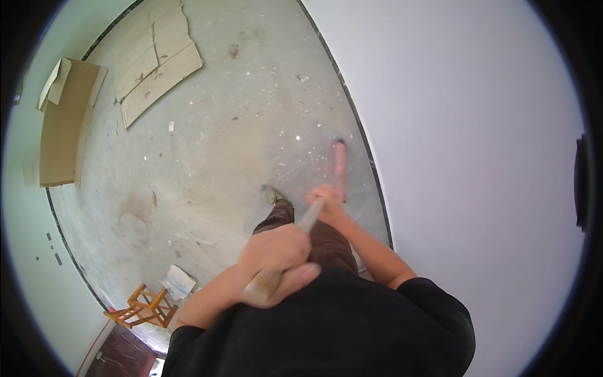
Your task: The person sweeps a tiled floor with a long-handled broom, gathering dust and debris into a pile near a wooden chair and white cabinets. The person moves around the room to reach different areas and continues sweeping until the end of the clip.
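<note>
My left hand [275, 249] is closed around the upper end of a wooden pole [311, 215], whose rounded tip sticks out below the fist. Further down the same pole my right hand [327, 202] grips it. Just beyond the right hand, a long narrow pink head [340, 165], blurred, lies at floor level near the wall; it looks like a broom or mop head, but its kind and its join to the pole cannot be told. Small white bits [297, 138] are scattered on the floor to its left.
A white wall with a dark skirting strip [351, 101] runs along the right. Flattened cardboard [162, 85] lies at the upper left, near an open cardboard box [68, 132]. A wooden chair [150, 306] lies tipped at the lower left beside a paper sheet [179, 282]. My shoe [272, 194] is on the floor.
</note>
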### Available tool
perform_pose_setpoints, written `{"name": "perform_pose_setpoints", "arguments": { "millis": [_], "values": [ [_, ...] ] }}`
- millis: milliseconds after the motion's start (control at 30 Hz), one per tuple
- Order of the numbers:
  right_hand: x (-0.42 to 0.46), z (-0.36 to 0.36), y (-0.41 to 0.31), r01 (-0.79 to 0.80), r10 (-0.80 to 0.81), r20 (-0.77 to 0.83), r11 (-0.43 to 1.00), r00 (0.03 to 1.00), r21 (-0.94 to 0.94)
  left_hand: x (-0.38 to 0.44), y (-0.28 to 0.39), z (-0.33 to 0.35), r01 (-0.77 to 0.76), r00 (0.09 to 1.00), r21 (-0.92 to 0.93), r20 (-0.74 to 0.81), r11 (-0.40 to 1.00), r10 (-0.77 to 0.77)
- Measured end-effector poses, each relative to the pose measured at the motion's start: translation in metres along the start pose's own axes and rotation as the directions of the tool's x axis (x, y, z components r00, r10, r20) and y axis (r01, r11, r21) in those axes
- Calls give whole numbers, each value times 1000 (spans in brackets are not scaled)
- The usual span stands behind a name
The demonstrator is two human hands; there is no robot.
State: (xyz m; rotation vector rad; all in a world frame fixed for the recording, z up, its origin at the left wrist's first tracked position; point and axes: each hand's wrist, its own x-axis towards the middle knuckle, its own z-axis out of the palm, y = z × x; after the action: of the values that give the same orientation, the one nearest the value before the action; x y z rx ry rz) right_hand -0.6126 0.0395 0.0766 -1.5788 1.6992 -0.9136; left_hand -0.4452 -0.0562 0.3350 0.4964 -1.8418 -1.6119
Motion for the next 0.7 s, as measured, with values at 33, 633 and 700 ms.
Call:
{"name": "perform_pose_setpoints", "arguments": {
  "millis": [33, 633, 700],
  "values": [
    [-16, -7, 17, -39, 38, -22, 999, 999, -39, 0, -16, 1, 106, 991, -42, 81, 994, -102],
    [196, 30, 120, -37, 41, -135, 999, 990, 39, 110, -110, -58, 299, 878, -123, -352, 946, -324],
    [249, 37, 101, 48, -24, -189, 991, 982, 122, 143, -94, -66, 295, 877, -24, -390, 955, -281]
  ]
}}
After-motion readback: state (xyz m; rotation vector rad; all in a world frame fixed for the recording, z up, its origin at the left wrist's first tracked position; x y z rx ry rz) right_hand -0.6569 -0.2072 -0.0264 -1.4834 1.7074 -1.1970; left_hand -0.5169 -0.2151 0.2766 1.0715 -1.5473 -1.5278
